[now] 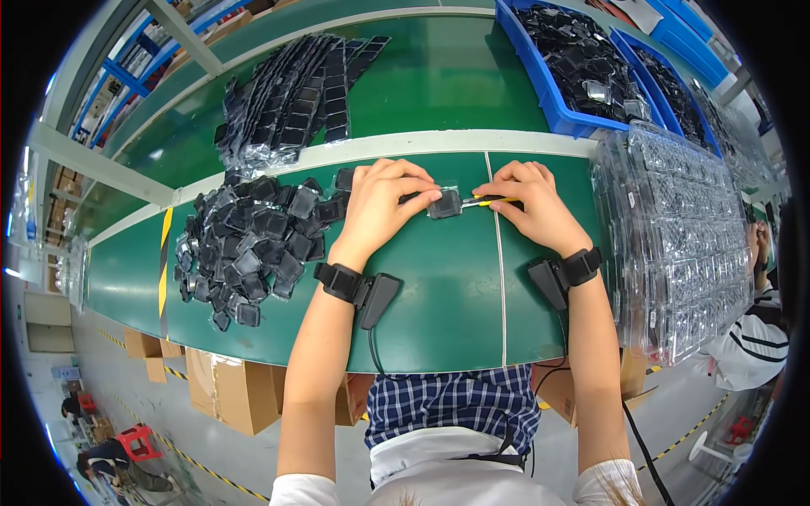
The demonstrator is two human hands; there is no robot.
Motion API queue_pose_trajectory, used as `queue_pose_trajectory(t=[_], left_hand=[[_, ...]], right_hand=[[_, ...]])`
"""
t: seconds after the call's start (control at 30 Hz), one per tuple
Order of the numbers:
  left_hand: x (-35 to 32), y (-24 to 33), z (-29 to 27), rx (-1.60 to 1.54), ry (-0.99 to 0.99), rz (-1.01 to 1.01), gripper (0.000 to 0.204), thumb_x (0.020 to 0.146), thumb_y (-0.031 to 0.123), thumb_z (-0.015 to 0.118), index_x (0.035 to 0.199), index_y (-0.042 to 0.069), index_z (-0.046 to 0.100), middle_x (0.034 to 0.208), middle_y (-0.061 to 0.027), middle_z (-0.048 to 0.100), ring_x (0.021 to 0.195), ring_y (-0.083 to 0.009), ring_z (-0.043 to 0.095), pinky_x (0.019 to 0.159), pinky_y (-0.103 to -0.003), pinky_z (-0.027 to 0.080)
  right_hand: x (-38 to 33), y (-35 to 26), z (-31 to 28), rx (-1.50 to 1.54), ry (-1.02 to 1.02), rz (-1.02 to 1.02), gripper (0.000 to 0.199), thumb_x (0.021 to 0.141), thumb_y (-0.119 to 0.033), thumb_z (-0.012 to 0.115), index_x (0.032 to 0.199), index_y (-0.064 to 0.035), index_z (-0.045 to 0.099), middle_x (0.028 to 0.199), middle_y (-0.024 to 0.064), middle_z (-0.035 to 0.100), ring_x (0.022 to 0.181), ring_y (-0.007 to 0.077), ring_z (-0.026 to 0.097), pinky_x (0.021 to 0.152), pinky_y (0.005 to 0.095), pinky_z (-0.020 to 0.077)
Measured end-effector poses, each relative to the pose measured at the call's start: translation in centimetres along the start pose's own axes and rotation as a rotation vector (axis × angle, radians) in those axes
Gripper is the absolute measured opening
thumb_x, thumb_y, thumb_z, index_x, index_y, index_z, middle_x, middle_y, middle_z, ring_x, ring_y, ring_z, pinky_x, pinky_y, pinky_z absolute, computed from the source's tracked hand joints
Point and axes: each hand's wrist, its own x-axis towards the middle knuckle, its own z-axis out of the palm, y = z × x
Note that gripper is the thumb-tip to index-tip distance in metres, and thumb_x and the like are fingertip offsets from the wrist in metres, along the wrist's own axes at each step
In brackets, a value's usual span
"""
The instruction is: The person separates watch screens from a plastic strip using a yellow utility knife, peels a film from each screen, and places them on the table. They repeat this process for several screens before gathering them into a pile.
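Observation:
My left hand (391,198) pinches the left edge of a small dark square piece (445,203) with a clear film around it. Between the fingers of my right hand (533,202) is a slim black-and-yellow tool (487,201), perhaps a craft knife. Its pale, narrow tip points left and reaches the right edge of the square piece, or lies very near it. A loose heap of similar dark squares (253,240) in clear film spreads on the green table (430,295), left of my left hand.
Long strips of dark squares (295,97) lie on the far green surface beyond a pale rail (405,160). Blue bins (567,118) full of dark pieces stand at the far right. Stacked clear plastic trays (675,244) rise beside my right arm. Another person's sleeve (751,346) shows past them.

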Motion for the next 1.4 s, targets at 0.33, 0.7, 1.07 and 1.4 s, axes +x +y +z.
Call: queue_pose_trajectory(t=[0.33, 0.7, 1.07, 1.4], left_hand=[[0.2, 0.2, 0.8, 0.050, -0.018, -0.095, 0.019, 0.082, 0.039, 0.083, 0.088, 0.020, 0.083, 0.095, 0.0085, 0.072, 0.104, -0.0180, 0.061, 0.092, -0.037, 0.037], [0.2, 0.3, 0.6, 0.043, -0.056, -0.124, 0.016, 0.081, 0.035, 0.085, 0.089, 0.021, 0.083, 0.095, 0.0076, 0.072, 0.104, -0.0182, 0.061, 0.094, -0.038, 0.036], [0.3, -0.1, 0.4, 0.044, -0.067, -0.098, 0.017, 0.082, 0.034, 0.085, 0.090, 0.019, 0.083, 0.096, 0.0077, 0.074, 0.103, -0.0183, 0.060, 0.095, -0.038, 0.035], [0.3, 0.0, 0.2, 0.036, -0.082, -0.122, 0.017, 0.082, 0.037, 0.084, 0.089, 0.022, 0.083, 0.100, 0.0092, 0.074, 0.109, -0.0181, 0.059, 0.097, -0.039, 0.035]], right_hand=[[0.1, 0.6, 0.7, -0.004, 0.007, 0.000, 0.024, 0.093, -0.015, 0.073, 0.115, -0.0241, 0.080, 0.108, -0.0002, 0.061, 0.115, 0.0199, 0.055, 0.120, 0.0536, 0.0227], [0.4, 0.5, 1.4, -0.007, 0.052, -0.059, 0.027, 0.092, -0.011, 0.072, 0.116, -0.0213, 0.078, 0.105, -0.0017, 0.060, 0.116, 0.0190, 0.055, 0.120, 0.0492, 0.0207], [0.3, 0.6, 0.2, 0.017, -0.025, -0.008, 0.025, 0.096, -0.013, 0.069, 0.117, -0.0226, 0.078, 0.120, -0.0045, 0.066, 0.124, 0.0189, 0.056, 0.125, 0.0567, 0.0119], [0.0, 0.9, -1.6, 0.033, -0.105, 0.051, 0.024, 0.095, -0.012, 0.070, 0.114, -0.0217, 0.079, 0.115, -0.0044, 0.066, 0.122, 0.0186, 0.057, 0.123, 0.0549, 0.0147]])
